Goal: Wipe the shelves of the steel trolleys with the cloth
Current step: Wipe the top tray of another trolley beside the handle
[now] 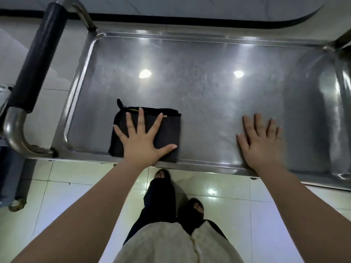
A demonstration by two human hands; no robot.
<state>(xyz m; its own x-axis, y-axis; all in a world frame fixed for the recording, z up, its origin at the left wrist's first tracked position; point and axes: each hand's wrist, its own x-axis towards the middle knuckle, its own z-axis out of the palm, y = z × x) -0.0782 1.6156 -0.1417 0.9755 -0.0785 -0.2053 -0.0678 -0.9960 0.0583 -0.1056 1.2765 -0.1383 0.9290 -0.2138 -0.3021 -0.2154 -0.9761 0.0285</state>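
The left hand [141, 138] presses, fingers spread, on a folded dark cloth [167, 130] lower left on the steel trolley shelf [209, 88]; the right hand [261, 143] lies flat, open, lower right.

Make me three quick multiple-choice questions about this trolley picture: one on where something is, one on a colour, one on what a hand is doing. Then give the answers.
1. Where does the cloth lie on the trolley shelf?
A. near its left end, by the near rim
B. at its right end
C. draped over its far rim

2. What colour is the cloth?
A. white
B. dark grey to black
C. red

3. How is the right hand?
A. curled into a fist
B. flat on bare steel, fingers straight
C. pinching the cloth

Answers:
1 A: it sits by the left and near rims, under the spread left hand.
2 B: it looks dark grey with black edging.
3 B: its palm lies on the shelf, apart from the cloth.
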